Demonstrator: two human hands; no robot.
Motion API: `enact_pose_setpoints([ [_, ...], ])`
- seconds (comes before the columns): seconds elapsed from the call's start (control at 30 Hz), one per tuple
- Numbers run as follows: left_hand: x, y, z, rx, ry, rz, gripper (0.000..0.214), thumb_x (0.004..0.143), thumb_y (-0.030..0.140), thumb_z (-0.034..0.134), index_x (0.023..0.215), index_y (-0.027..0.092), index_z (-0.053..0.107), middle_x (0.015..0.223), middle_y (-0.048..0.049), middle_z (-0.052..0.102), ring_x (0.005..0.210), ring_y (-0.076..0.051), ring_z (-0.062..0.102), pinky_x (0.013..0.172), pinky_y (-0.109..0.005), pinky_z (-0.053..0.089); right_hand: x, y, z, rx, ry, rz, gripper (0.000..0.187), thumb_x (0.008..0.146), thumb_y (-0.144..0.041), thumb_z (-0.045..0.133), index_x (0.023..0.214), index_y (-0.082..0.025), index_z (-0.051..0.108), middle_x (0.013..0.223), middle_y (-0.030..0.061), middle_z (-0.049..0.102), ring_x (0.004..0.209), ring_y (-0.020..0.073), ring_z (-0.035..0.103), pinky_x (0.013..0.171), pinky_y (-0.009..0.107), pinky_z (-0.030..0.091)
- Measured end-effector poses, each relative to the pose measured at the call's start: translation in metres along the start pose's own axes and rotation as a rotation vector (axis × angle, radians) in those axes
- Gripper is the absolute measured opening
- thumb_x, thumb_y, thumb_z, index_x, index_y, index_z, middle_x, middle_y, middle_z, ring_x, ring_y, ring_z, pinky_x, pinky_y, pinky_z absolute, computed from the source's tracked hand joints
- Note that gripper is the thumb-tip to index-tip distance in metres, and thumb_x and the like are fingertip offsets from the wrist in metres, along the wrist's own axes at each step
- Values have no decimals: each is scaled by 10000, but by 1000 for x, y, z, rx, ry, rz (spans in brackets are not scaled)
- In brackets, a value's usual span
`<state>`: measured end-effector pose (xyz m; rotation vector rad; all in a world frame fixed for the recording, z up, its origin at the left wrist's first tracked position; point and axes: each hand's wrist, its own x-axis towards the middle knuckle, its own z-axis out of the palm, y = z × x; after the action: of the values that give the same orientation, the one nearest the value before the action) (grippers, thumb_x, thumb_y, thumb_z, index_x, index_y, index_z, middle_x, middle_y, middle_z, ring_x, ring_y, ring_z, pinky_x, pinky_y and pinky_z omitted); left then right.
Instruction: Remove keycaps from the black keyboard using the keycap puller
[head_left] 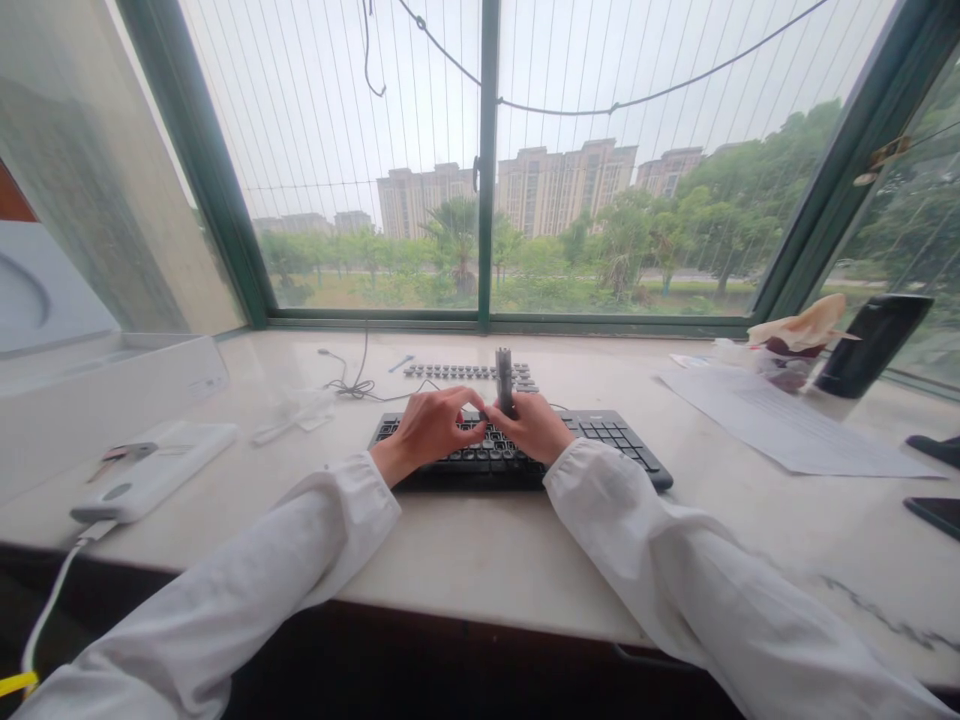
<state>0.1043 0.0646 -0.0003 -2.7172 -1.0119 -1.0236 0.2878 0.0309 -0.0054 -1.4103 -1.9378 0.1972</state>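
A black keyboard (600, 432) lies on the pale stone sill in front of me. Both my hands rest over its middle keys. My right hand (534, 427) is closed around a slim grey upright tool (504, 380) that stands on the keys. My left hand (429, 426) has its fingers curled, with fingertips pinched at the keys right beside the tool's base; what they hold is too small to see. Behind the keyboard lies a row of loose dark keycaps (465, 372).
A white power bank (154, 468) with a cable lies at the left, next to a white box (112, 390). Tangled cable (352, 385) sits behind. Paper sheets (787, 425), a black cup (874, 345), and a wrapped item (795, 340) are at the right, dark objects (934, 450) by the edge.
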Motion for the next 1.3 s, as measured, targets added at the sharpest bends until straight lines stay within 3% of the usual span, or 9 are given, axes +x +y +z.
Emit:
enact_pose_setpoints([
  [0.13,0,-1,-1,-34,-4,-19,199,765,359,635,920,237,664,715,42,672,618,-115,617,604,-225,368,2,-1,-3,-59,-1,45,366,883,-404,449,676,-168,637,611,6,629,591,133,564,550,223,333],
  [0.3,2,-9,-7,31,-8,-56,176,797,365,597,889,227,654,729,41,675,606,-115,602,619,-229,377,7,10,-24,-246,251,240,462,944,-425,317,775,-175,667,690,57,666,632,165,592,581,246,348],
  [0.43,3,-23,-12,165,-7,-110,201,791,385,586,872,211,645,704,17,667,632,-154,601,604,-243,365,7,22,-42,-415,361,346,475,956,-442,278,946,-173,670,726,86,674,653,192,607,605,262,352],
  [0.73,4,-37,-9,388,-77,-141,177,872,328,431,920,196,538,804,-24,652,619,-180,577,558,-259,324,3,31,-44,-512,261,309,414,956,-411,303,1013,-181,642,760,91,684,702,216,641,667,294,403],
  [0.9,3,-37,-5,203,-190,-98,213,917,363,381,934,196,512,764,-12,621,609,-157,568,615,-257,385,2,33,-42,-486,240,273,372,950,-400,331,988,-183,632,749,80,682,675,202,638,634,283,407],
  [1.0,5,-38,-6,85,-191,-119,229,919,396,385,945,208,512,804,-2,629,611,-141,568,653,-255,412,2,35,-43,-459,237,256,350,947,-392,344,966,-184,625,738,73,677,649,187,630,609,271,403],
  [1.13,29,-41,-1,-27,-282,-200,306,900,468,410,962,201,547,770,-7,629,587,-134,560,646,-255,429,2,39,-45,-445,258,249,350,945,-398,343,950,-181,617,734,72,675,631,178,624,582,263,395],
  [1.3,88,-44,27,-128,-525,-333,359,846,489,476,956,176,614,918,-58,658,674,-133,575,595,-225,425,2,40,-48,-460,242,296,355,951,-394,340,996,-181,620,795,94,689,714,202,650,643,283,416],
])
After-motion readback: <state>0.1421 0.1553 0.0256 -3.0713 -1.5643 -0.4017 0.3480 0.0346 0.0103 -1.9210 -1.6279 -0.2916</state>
